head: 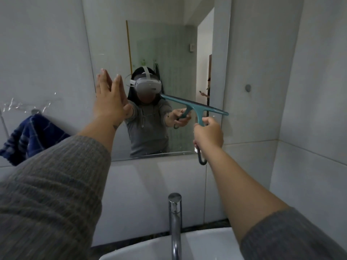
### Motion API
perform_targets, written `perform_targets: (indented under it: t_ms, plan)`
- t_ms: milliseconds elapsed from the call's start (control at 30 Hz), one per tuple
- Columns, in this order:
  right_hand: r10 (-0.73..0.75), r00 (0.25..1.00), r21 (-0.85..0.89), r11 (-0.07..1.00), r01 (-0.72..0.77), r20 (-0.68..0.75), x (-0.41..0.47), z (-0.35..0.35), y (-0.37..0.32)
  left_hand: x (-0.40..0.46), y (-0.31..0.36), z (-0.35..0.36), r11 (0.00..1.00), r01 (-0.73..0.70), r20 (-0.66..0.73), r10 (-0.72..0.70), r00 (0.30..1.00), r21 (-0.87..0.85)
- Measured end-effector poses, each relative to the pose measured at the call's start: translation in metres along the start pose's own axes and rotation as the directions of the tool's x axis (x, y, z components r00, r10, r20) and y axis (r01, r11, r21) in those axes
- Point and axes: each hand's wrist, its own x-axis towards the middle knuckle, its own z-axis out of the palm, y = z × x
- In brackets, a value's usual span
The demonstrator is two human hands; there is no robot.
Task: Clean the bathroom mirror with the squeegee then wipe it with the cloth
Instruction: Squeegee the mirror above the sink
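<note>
Sleeves of grey ribbed knit fill the foreground, pushed back from both forearms, likely to keep them dry. Below them a chrome tap (175, 218) rises over a white glossy basin (206, 244). Further out, the right hand (208, 136) is clamped round the handle of the teal plastic squeegee (195, 107), whose long straight blade lies tilted against the lower right of the mirror (169, 44), set for a stroke. The left hand (108, 98) is flat and open, fingers together, pressed at the mirror's left edge, probably to steady the body (it holds nothing). A dark blue checked cloth (32, 136) hangs crumpled on a wall hook at far left, well apart from both hands, so wiping appears not yet begun.
</note>
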Motion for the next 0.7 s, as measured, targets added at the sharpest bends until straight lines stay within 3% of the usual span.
perform_targets:
  t_ms: [200, 333, 533, 700]
  plan:
    - [0.041, 0.999, 0.117, 0.992, -0.044, 0.029, -0.031, 0.03, 0.007, -0.002, -0.001, -0.007, 1.0, -0.028, 0.025, 0.028, 0.999, -0.003]
    - [0.017, 0.998, 0.089, 0.996, -0.023, 0.067, -0.054, 0.054, 0.004, -0.009, -0.006, -0.008, 0.997, -0.079, -0.024, 0.079, 0.997, -0.009]
    - [-0.217, 0.961, -0.118, 0.964, 0.239, 0.172, -0.086, 0.077, 0.003, -0.02, -0.013, -0.004, 0.996, -0.09, -0.007, 0.09, 0.996, -0.014]
    - [-0.39, 0.881, -0.341, 0.817, 0.465, 0.269, -0.088, 0.074, 0.005, -0.032, -0.013, 0.005, 0.995, -0.095, 0.024, 0.096, 0.995, -0.021]
